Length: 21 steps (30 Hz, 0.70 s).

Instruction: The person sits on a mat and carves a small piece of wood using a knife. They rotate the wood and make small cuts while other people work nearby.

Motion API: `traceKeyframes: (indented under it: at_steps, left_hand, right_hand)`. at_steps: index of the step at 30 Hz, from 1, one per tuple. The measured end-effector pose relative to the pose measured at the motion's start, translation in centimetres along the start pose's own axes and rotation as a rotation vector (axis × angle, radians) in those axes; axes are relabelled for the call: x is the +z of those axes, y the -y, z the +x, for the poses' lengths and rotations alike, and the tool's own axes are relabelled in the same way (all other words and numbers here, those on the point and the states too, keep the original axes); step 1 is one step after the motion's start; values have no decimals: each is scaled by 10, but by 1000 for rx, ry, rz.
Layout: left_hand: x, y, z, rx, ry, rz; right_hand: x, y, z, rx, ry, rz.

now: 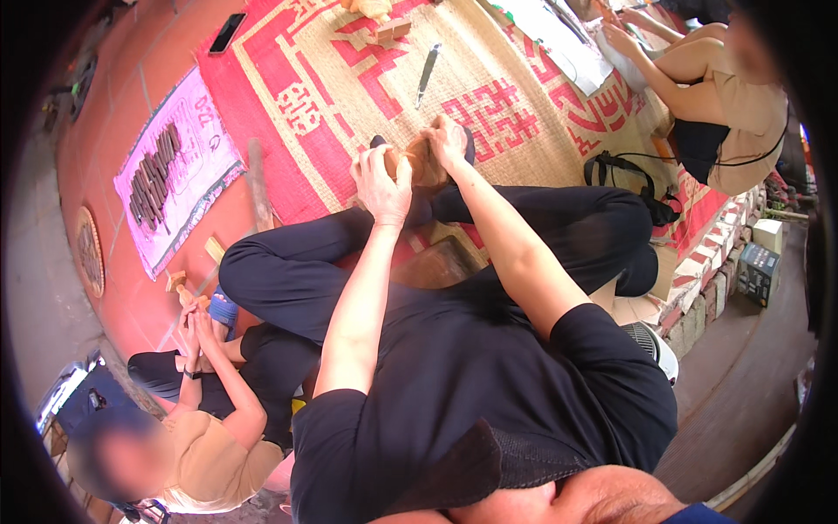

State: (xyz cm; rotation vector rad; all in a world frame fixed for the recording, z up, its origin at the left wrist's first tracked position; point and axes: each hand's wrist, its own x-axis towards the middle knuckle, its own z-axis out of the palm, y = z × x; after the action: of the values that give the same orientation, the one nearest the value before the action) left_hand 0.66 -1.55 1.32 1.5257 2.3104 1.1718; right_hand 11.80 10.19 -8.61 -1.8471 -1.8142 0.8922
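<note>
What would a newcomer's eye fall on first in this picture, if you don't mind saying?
Probably the red-patterned woven mat filling the upper middle, where the person's left hand and right hand close together around a small tan wooden piece. Next, the pink sheet with dark pieces at the left, and two other seated people, lower left and upper right.

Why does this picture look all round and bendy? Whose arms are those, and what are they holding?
A person wears a camera on their head, and it looks down, so its wide lens bends the edges. The two bare arms belong to that person, sitting cross-legged on a red and tan woven mat. The left hand and right hand grip a small light-brown wooden piece together. A long metal tool lies on the mat farther off. Two other people sit nearby, and a pink sheet holds dark small pieces.
</note>
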Motion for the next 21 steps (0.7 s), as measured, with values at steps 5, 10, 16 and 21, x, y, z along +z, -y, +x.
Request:
traceKeyframes:
  at_steps: [5,10,16,21]
  left_hand:
    - [-1,3,0,4,-15,-14]
    - [1,3,3,17,-15,-1]
    - [-1,8,-1,-8,-19,-37]
    - [-1,12,-3,-13,-6,-37]
  right_hand:
    - [-20,8,-3,-42,225,174]
    - [-8,13,-1,34,91,1]
    - [-22,6,5,201,138,651]
    - [-40,3,-10,376,157,1174]
